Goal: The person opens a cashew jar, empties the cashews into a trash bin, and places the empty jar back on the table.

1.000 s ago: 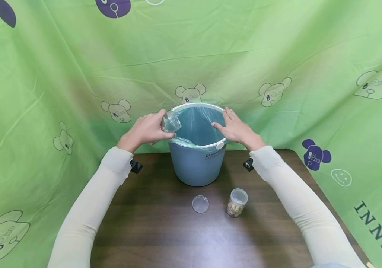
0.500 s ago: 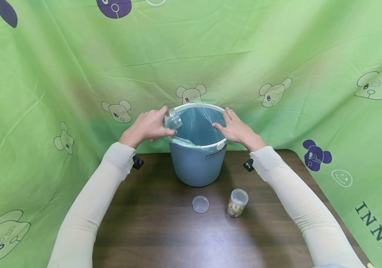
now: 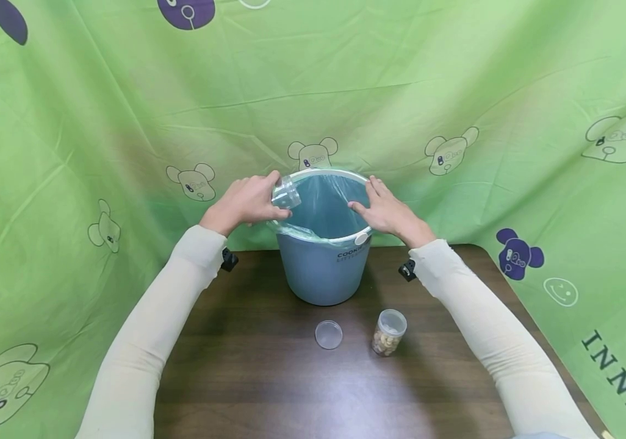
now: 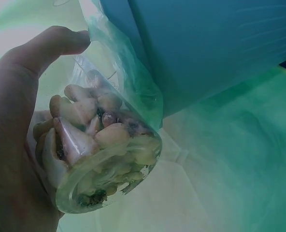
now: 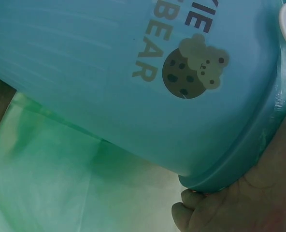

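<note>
My left hand (image 3: 246, 201) grips a clear plastic jar (image 3: 286, 192), tilted with its mouth toward the inside of a blue trash bin (image 3: 318, 268). In the left wrist view, pale and brownish pieces (image 4: 75, 137), like shells or nuts, lie near the jar's base. A thin, translucent bag (image 3: 299, 232) lines the bin and folds over its rim. My right hand (image 3: 392, 212) rests on the bin's right rim, thumb stretched over the inside. The right wrist view shows some of its fingertips (image 5: 181, 215) outside the rim; the other fingers are hidden there.
A second clear jar (image 3: 389, 332), part filled with pale pieces, stands upright in front of the bin. To its left, a round clear lid (image 3: 328, 335) lies flat on the brown table (image 3: 269, 390). Green printed cloth (image 3: 379, 91) hangs close behind and at both sides.
My left hand has shifted slightly right and up, carrying the tilted jar a little farther over the bin's rim. The right hand, bin, lid and second jar have stayed put.
</note>
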`<act>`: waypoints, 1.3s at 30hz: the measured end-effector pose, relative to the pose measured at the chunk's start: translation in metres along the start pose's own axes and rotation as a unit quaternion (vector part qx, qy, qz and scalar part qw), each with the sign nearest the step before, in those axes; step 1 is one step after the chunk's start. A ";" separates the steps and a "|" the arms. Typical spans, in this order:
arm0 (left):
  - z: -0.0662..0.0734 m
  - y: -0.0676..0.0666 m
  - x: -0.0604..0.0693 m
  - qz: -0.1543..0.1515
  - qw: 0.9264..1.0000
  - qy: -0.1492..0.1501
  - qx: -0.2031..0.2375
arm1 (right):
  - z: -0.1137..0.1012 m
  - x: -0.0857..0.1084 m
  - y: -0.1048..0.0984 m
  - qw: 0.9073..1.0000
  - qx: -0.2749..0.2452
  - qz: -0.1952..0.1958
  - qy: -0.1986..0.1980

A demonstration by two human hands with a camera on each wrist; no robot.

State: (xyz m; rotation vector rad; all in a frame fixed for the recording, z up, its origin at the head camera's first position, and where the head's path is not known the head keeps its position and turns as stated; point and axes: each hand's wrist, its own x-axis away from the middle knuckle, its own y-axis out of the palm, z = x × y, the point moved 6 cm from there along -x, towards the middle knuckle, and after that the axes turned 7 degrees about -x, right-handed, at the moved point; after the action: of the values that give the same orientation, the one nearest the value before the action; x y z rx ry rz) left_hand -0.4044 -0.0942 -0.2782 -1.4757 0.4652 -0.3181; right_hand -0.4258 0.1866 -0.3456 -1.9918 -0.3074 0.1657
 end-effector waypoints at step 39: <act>0.003 -0.001 -0.012 0.004 0.996 0.011 -0.091 | -0.004 -0.003 0.003 1.000 0.002 0.001 -0.005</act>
State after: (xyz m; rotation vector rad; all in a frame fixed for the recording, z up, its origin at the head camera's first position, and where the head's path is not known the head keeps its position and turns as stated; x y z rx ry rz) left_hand -0.4134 -0.0861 -0.2760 -1.6481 0.5298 -0.2920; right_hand -0.4270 0.1815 -0.3467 -1.9878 -0.3124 0.1780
